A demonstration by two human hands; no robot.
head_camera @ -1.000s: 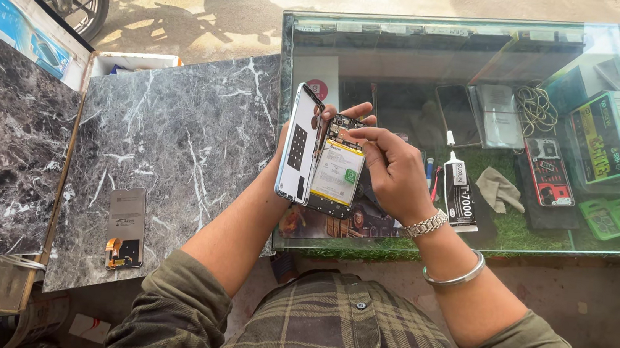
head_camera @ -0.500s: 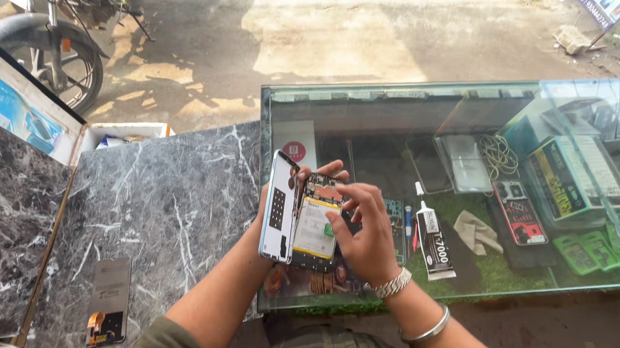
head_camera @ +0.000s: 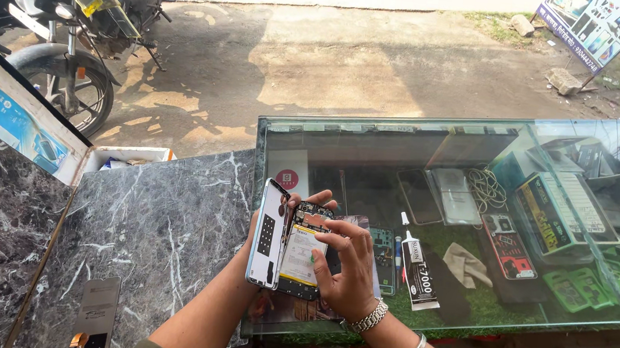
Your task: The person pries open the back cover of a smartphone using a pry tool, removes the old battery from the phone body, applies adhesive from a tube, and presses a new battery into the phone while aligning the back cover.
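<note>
**Opened phone held over a glass counter**

The left hand point(head_camera: 274, 220) grips an opened phone point(head_camera: 303, 250) from behind, fingertips curling over its top edge. The back cover point(head_camera: 269, 233), white on the inside, stands swung open at the phone's 9 o'clock side. The phone's insides face up, with a pale battery point(head_camera: 301, 256) filling the lower part and a dark circuit board above it. The right hand point(head_camera: 346, 266) lies across the phone from 3 o'clock, fingers bent, with the fingertips point(head_camera: 319, 236) pressing on the battery's upper edge; whether they pinch anything cannot be told.

All this is held just above the glass counter point(head_camera: 483, 131), near its left end. At 3 o'clock from the right hand a glue tube point(head_camera: 417, 272) lies on the glass. At 9 o'clock from the phone is a marble slab point(head_camera: 159, 219), and a motorbike point(head_camera: 66, 10) stands at 11 o'clock.
</note>
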